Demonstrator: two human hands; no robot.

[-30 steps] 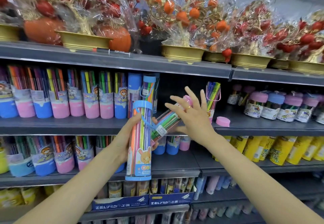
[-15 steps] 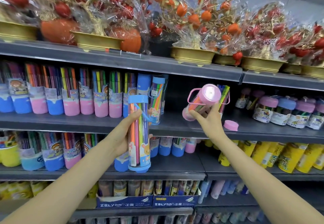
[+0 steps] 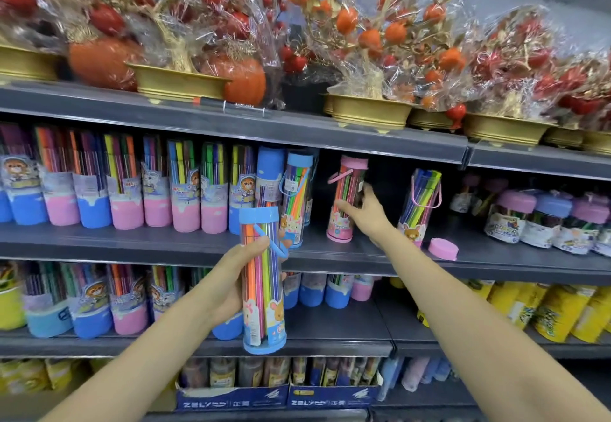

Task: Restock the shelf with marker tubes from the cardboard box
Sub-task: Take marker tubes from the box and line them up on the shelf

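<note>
The left hand (image 3: pixel 231 289) has its grip curled round a clear plastic marker tube with a blue lid and blue base (image 3: pixel 263 279), held upright in front of the shelves. The right hand (image 3: pixel 365 211) has its grip round a clear marker tube with a pink lid and pink base (image 3: pixel 345 198), which stands on the grey middle shelf (image 3: pixel 165 243). A loose round pink lid (image 3: pixel 443 249) lies on that shelf to the right. Low down, two blue cardboard boxes (image 3: pixel 231 400) show the word "ZELY".
</note>
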